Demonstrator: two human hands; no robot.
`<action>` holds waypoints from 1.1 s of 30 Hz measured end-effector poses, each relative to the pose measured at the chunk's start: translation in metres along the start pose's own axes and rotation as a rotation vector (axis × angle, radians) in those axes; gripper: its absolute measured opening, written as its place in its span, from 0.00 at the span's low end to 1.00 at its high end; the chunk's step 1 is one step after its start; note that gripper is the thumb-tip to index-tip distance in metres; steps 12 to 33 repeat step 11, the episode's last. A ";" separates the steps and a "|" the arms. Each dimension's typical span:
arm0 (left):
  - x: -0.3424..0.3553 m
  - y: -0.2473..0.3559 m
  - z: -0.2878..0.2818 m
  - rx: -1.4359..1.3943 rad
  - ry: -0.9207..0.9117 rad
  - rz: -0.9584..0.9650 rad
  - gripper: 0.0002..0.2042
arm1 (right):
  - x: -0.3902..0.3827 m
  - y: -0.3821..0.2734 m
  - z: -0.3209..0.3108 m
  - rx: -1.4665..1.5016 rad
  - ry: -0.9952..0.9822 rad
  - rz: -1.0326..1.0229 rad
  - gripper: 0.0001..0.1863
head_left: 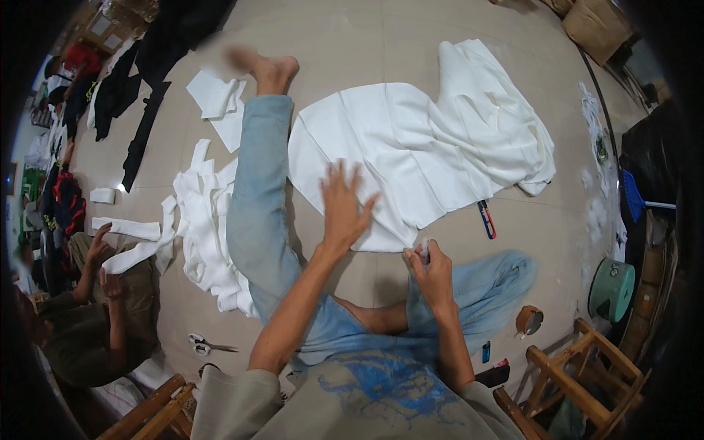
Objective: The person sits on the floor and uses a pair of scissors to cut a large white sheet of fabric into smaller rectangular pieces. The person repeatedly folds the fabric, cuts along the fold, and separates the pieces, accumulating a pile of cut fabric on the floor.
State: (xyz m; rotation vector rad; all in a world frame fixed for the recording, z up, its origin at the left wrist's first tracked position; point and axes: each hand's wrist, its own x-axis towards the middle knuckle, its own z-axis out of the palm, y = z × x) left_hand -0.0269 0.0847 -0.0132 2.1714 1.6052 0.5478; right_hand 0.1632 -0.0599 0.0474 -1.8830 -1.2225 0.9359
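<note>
A large piece of white fabric (396, 139) lies on the tiled floor in front of me, smooth at the left and bunched into folds at the far right. My left hand (343, 209) rests flat on its near left part, with fingers spread. By the fabric's near corner, my right hand (434, 273) is closed, thumb and fingers pinching a small pale object that I cannot make out. A box cutter (487, 220) with a red and dark handle lies just right of the fabric.
White fabric strips (209, 235) lie left of my leg, near scissors (202, 345). A co-worker's hands (103, 264) are beside a white strip at the left. Right are a brown tape roll (529, 320), a blue lighter (486, 352), a wooden stool (576, 381) and a green round container (611, 290).
</note>
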 end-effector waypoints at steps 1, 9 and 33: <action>-0.006 0.007 0.003 0.022 -0.088 0.131 0.44 | -0.002 -0.004 0.000 0.115 -0.013 0.065 0.16; -0.036 0.000 0.040 0.147 -0.155 0.264 0.45 | 0.000 0.030 -0.009 -0.165 0.153 -0.153 0.12; -0.031 -0.005 0.038 0.168 -0.106 0.264 0.45 | -0.004 0.014 -0.017 -0.482 -0.115 -0.084 0.19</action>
